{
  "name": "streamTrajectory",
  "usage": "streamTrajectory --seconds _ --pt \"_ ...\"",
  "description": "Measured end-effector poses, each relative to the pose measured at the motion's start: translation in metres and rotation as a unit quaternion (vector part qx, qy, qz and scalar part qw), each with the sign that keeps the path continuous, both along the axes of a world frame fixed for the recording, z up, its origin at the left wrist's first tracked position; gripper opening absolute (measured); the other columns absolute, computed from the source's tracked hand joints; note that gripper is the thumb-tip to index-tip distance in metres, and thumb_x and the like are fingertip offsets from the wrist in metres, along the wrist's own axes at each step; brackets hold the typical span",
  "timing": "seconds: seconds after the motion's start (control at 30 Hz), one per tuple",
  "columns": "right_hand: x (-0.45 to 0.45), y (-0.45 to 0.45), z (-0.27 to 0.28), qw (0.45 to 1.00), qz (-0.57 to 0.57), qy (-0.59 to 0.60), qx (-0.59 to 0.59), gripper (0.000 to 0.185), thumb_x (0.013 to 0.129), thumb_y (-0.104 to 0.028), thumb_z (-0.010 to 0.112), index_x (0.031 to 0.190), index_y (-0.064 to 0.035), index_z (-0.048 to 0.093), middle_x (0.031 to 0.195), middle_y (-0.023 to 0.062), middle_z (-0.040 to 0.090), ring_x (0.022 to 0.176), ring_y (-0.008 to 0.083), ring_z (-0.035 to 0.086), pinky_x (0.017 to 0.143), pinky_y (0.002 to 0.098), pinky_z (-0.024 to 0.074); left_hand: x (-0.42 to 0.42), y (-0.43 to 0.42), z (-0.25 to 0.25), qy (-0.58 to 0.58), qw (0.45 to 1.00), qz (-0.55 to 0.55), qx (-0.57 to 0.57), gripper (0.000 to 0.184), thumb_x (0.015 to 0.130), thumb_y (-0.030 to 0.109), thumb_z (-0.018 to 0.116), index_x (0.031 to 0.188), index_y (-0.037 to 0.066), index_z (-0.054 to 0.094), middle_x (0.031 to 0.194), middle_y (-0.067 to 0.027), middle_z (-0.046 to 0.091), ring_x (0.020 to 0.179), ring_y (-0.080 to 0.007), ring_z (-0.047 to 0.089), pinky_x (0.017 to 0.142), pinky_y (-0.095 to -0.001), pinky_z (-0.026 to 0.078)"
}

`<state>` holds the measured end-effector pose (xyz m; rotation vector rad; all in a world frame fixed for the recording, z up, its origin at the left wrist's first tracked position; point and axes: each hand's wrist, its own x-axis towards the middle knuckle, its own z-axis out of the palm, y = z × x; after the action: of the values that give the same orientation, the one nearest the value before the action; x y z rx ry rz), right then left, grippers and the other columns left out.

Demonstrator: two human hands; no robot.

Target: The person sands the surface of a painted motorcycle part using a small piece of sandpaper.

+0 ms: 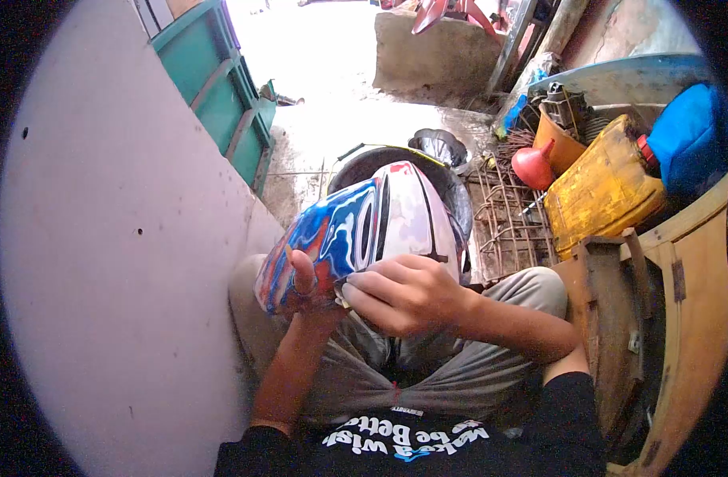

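Observation:
A glossy painted shell (pixel 332 230), shaped like a helmet or a motorcycle body panel, rests over my lap. Its left side is swirled blue, orange and white; the right side is white with black stripes. At its lower left edge is my left hand (pixel 306 286), thumb raised against the painted surface and the other fingers mostly hidden. My right hand (pixel 407 296) lies across the near edge with its fingers bent together. Something small, dark and pale (pixel 341 292) shows at those fingertips, too small to name.
Behind the shell stands a black bucket (pixel 356 168). To the right are a rusty wire grid (pixel 511 219), a red funnel (pixel 534 165), a yellow jerrycan (pixel 606 191) and wooden furniture (pixel 690 294). A white wall panel (pixel 125 238) borders my left, near a green door (pixel 221 87).

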<state>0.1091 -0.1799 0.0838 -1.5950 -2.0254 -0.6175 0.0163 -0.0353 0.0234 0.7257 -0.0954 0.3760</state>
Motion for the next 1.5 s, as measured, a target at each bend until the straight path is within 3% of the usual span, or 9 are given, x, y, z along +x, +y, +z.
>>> streamTrajectory --seconds 0.2,0.33,0.53,0.67,0.8,1.0,1.2,1.33,1.5 --pt "0.074 0.002 -0.001 0.959 -0.272 0.003 -0.084 0.011 0.080 -0.017 0.070 0.091 -0.0136 0.069 0.079 0.0056 0.066 0.070 0.0251 0.067 0.062 0.0420 0.0526 -0.004 -0.001 -0.013 -0.025 0.996 -0.037 -0.075 0.122 0.078 0.089 0.060 0.158 0.001 0.031 0.149 -0.0157 0.055 0.125 -0.0253 0.063 0.096 -0.0393 0.058" --pt "-0.011 -0.003 0.003 0.998 -0.064 0.022 0.011 0.013 0.082 -0.016 0.068 0.094 -0.0152 0.070 0.078 0.0006 0.065 0.071 0.0146 0.067 0.054 0.0328 0.0504 -0.004 -0.009 -0.002 0.058 0.997 0.042 -0.021 0.120 0.080 0.089 0.059 0.158 0.001 0.033 0.149 -0.0153 0.054 0.126 -0.0263 0.061 0.106 -0.0436 0.049" --pt "0.074 0.004 0.000 0.949 -0.299 0.055 -0.084 0.012 0.081 -0.021 0.072 0.092 -0.0157 0.069 0.077 0.0049 0.065 0.071 0.0267 0.068 0.062 0.0411 0.0547 -0.012 -0.012 0.016 0.082 0.994 0.052 0.049 0.118 0.082 0.088 0.056 0.157 0.000 0.033 0.150 -0.0175 0.052 0.131 -0.0278 0.058 0.113 -0.0461 0.045" --pt "-0.006 -0.003 0.005 0.995 -0.045 0.085 -0.011 0.020 0.081 -0.015 0.069 0.101 -0.0167 0.071 0.083 0.0015 0.069 0.074 0.0212 0.071 0.067 0.0398 0.0585 -0.011 -0.009 0.001 0.078 0.996 0.044 0.021 0.118 0.083 0.088 0.055 0.158 0.001 0.031 0.152 -0.0176 0.050 0.133 -0.0301 0.056 0.114 -0.0477 0.044" --pt "0.073 0.003 -0.004 0.961 -0.264 0.045 -0.077 0.013 0.079 -0.016 0.071 0.092 -0.0136 0.069 0.080 0.0073 0.065 0.072 0.0264 0.067 0.061 0.0394 0.0549 -0.013 -0.010 0.010 0.058 0.998 0.015 0.009 0.115 0.084 0.087 0.055 0.160 0.003 0.030 0.155 -0.0162 0.048 0.135 -0.0310 0.054 0.114 -0.0486 0.044" --pt "-0.007 -0.002 0.009 0.998 -0.041 0.037 0.003 0.013 0.083 -0.015 0.069 0.097 -0.0138 0.071 0.092 0.0026 0.071 0.083 0.0168 0.072 0.067 0.0326 0.0594 -0.008 -0.006 -0.015 0.029 0.999 0.034 0.020 0.113 0.086 0.083 0.057 0.160 0.002 0.028 0.155 -0.0169 0.048 0.136 -0.0308 0.054 0.114 -0.0481 0.044" --pt "0.068 0.005 -0.002 0.981 -0.178 0.064 -0.041 0.017 0.084 -0.014 0.070 0.101 -0.0135 0.072 0.092 0.0060 0.072 0.081 0.0250 0.072 0.070 0.0391 0.0592 -0.013 -0.011 0.013 0.045 0.996 0.037 0.062 0.111 0.085 0.083 0.059 0.158 0.004 0.033 0.152 -0.0159 0.051 0.139 -0.0289 0.051 0.113 -0.0466 0.044" --pt "0.008 0.007 -0.002 0.995 0.048 0.070 0.045 0.019 0.086 -0.013 0.068 0.104 -0.0096 0.075 0.103 0.0081 0.076 0.088 0.0226 0.076 0.079 0.0373 0.0613 -0.001 -0.014 -0.019 -0.168 0.889 -0.143 -0.402 0.112 0.084 0.083 0.061 0.158 0.004 0.033 0.152 -0.0149 0.050 0.139 -0.0290 0.050 0.114 -0.0463 0.044" --pt "0.072 0.010 -0.008 0.987 -0.144 0.078 0.005 0.017 0.086 -0.015 0.071 0.103 -0.0118 0.073 0.099 0.0070 0.075 0.085 0.0259 0.074 0.075 0.0396 0.0595 -0.005 -0.013 -0.002 -0.029 0.999 -0.019 -0.014 0.117 0.083 0.085 0.059 0.159 0.001 0.031 0.154 -0.0186 0.047 0.138 -0.0291 0.051 0.115 -0.0472 0.043"
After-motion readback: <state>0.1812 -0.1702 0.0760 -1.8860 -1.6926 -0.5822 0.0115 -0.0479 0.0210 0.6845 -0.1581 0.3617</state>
